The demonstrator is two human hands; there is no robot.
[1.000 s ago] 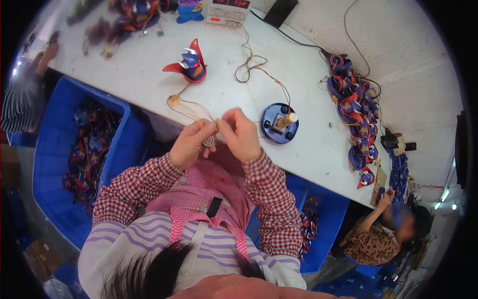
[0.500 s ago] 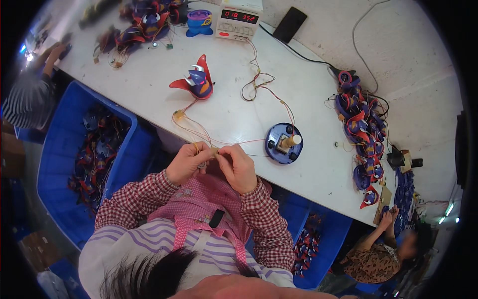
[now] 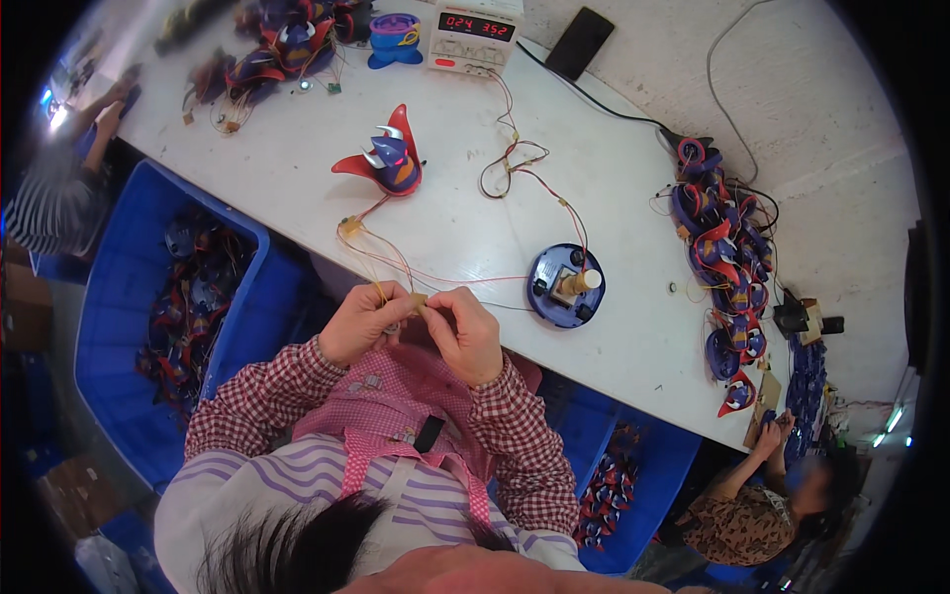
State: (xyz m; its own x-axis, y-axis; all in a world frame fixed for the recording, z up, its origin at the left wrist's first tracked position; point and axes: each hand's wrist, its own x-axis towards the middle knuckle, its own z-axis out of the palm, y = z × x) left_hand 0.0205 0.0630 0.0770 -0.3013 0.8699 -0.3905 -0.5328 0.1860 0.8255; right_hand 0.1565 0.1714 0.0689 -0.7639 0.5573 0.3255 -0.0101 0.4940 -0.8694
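Note:
Both of my hands meet just off the table's near edge. My left hand (image 3: 364, 322) is closed on a small yellowish-brown circuit board (image 3: 419, 301) with thin wires trailing from it. The fingertips of my right hand (image 3: 463, 332) pinch at the board's other side; whether they hold a wire end there is too small to tell. Wires run from the board to a tan piece (image 3: 350, 229) on the table and on to a purple toy head (image 3: 394, 163) with red wings and silver horns. Thin leads also reach a round blue base (image 3: 564, 285) with a pale knob.
A white power supply (image 3: 475, 38) with a red display stands at the back, beside a blue pot-shaped part (image 3: 395, 41) and a black phone (image 3: 579, 44). Toy heads pile along the right (image 3: 727, 262) and back left. Blue bins (image 3: 99, 327) flank me; co-workers sit left and right.
My hands have shifted slightly left, and the small board now shows more plainly between my fingers. The digits on the power supply's display have changed.

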